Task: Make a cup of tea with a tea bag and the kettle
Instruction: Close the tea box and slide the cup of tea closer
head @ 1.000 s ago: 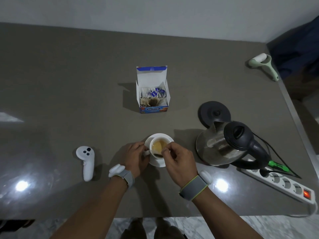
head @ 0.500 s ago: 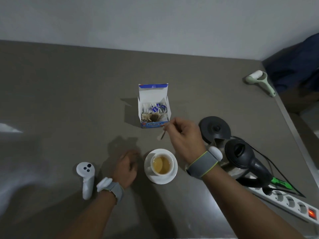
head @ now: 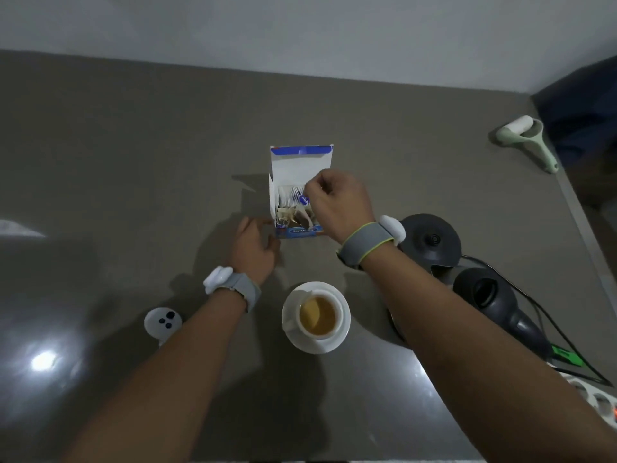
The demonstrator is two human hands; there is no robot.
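A white cup (head: 336,304) of amber tea stands on a white saucer (head: 293,335) near the table's front. Behind it is the open blue and white tea bag box (head: 300,162). My right hand (head: 337,203) is pinched shut above the box. A wet brown tea bag (head: 304,219) hangs below its fingers, at the box's front compartment. My left hand (head: 255,250) lies flat on the table, fingers apart, at the box's left front corner. The dark kettle (head: 490,295) stands to the right, its body mostly hidden by my right forearm.
The round black kettle base (head: 430,240) sits behind the kettle, with cables running to a white power strip (head: 594,396) at the right edge. A white controller (head: 162,324) lies at the left. A green lint roller (head: 527,142) lies at the far right.
My right hand lifted the tea bag out of the cup and carried it back to the box. My left hand let go of the cup and moved up beside the box.
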